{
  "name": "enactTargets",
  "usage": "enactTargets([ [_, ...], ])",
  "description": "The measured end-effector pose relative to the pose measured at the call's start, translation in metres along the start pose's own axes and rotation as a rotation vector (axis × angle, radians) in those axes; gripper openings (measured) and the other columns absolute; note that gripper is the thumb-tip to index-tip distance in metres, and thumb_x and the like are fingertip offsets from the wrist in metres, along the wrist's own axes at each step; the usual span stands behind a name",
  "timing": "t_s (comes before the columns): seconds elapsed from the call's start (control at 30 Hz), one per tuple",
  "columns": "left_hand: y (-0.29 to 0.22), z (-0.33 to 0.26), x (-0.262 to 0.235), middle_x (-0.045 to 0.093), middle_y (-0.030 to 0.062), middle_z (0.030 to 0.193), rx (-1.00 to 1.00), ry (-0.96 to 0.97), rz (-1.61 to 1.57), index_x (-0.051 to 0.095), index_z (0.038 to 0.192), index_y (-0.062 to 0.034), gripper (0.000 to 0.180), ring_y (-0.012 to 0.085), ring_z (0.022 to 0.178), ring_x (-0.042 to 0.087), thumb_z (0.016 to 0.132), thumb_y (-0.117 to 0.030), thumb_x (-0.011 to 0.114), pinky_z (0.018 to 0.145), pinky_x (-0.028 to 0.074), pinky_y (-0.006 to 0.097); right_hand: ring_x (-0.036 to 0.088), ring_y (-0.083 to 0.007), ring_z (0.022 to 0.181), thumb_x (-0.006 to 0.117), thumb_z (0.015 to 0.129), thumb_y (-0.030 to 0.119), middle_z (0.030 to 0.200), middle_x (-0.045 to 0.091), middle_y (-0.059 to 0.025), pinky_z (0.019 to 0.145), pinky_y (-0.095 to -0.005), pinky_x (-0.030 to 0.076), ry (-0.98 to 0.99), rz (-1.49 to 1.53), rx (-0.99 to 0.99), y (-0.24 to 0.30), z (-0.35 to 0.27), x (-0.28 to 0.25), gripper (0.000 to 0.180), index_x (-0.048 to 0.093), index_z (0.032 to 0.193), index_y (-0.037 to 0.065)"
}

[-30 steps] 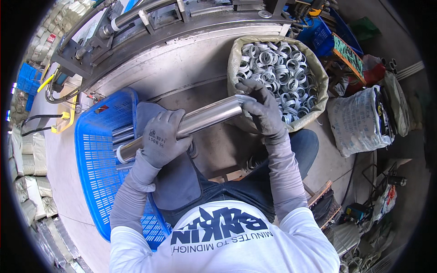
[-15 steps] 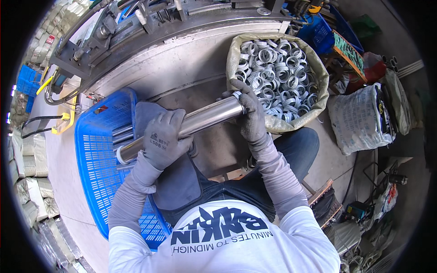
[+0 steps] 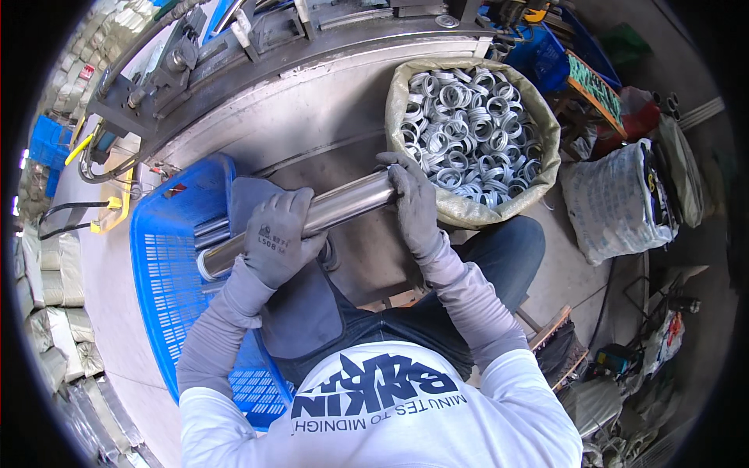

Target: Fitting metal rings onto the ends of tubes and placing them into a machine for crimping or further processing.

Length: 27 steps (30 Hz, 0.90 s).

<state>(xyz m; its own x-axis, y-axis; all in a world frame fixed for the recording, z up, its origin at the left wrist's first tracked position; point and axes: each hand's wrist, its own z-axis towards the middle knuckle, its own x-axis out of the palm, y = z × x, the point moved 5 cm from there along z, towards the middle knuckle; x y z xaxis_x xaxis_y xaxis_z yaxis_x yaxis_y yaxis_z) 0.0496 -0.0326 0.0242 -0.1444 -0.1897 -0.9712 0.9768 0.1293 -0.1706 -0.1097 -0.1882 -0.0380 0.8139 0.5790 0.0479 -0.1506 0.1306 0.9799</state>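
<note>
left hand (image 3: 279,232), glove (image 3: 273,265) bearing dark print (image 3: 271,235), gripped a steel tube (image 3: 351,200) over the blue basket (image 3: 168,312)'s right edge; right hand (image 3: 416,212) gripped its far end; lettering (image 3: 378,384) crossed the white shirt (image 3: 382,448).

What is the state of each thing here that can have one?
Metal tube: held aslant, right end higher in the picture
Left hand: gloved, closed around the tube
Right hand: gloved, around the tube's right end
Round sack: open, well filled with metal rings
Blue basket: open, holding more tubes
White sack: bulging

Bright left, dimmer right; glare on steel tube (image 3: 351,202); edges fisheye-bent
</note>
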Motion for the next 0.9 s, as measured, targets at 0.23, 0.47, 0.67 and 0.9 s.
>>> enactTargets([
  [0.23, 0.014, -0.012, -0.013, 0.066, 0.0233, 0.113, 0.017, 0.075, -0.010, 0.057, 0.131, -0.0006, 0.065, 0.0411, 0.108, 0.063, 0.074, -0.023, 0.078, 0.095, 0.050, 0.051, 0.060, -0.0399, 0.129, 0.068, 0.097, 0.033, 0.137, 0.063, -0.0265, 0.109, -0.0440, 0.049, -0.020, -0.734, 0.012, -0.031, 0.057, -0.094, 0.046, 0.066, 0.133, 0.004],
  [0.47, 0.021, -0.016, -0.010, 0.065, 0.0238, 0.114, 0.009, 0.030, -0.090, 0.057, 0.132, 0.0007, 0.065, 0.0428, 0.109, 0.061, 0.073, -0.020, 0.075, 0.098, 0.048, 0.052, 0.066, -0.0360, 0.128, 0.069, 0.088, 0.040, 0.135, 0.069, -0.0239, 0.109, -0.0448, 0.051, 0.455, -1.352, 0.403, -0.092, 0.073, -0.115, 0.052, 0.076, 0.122, 0.001],
  [0.67, 0.029, 0.025, -0.035, 0.065, 0.0223, 0.117, -0.005, 0.024, 0.015, 0.057, 0.134, -0.0001, 0.065, 0.0415, 0.116, 0.060, 0.075, -0.019, 0.076, 0.101, 0.046, 0.052, 0.065, -0.0370, 0.129, 0.068, 0.089, 0.045, 0.137, 0.068, -0.0228, 0.109, -0.0450, 0.051, 0.455, -1.318, 0.469, -0.105, 0.070, -0.136, 0.058, 0.072, 0.129, 0.003],
  [0.9, 0.095, 0.147, -0.081, 0.069, 0.0165, 0.120, 0.010, -0.368, 0.354, 0.056, 0.138, -0.0083, 0.062, 0.0373, 0.113, 0.066, 0.079, -0.015, 0.076, 0.098, 0.051, 0.049, 0.058, -0.0391, 0.138, 0.062, 0.094, 0.045, 0.150, 0.058, -0.0232, 0.113, -0.0449, 0.047, 0.701, -1.417, 0.391, -0.129, 0.067, -0.133, 0.063, 0.060, 0.146, 0.010],
])
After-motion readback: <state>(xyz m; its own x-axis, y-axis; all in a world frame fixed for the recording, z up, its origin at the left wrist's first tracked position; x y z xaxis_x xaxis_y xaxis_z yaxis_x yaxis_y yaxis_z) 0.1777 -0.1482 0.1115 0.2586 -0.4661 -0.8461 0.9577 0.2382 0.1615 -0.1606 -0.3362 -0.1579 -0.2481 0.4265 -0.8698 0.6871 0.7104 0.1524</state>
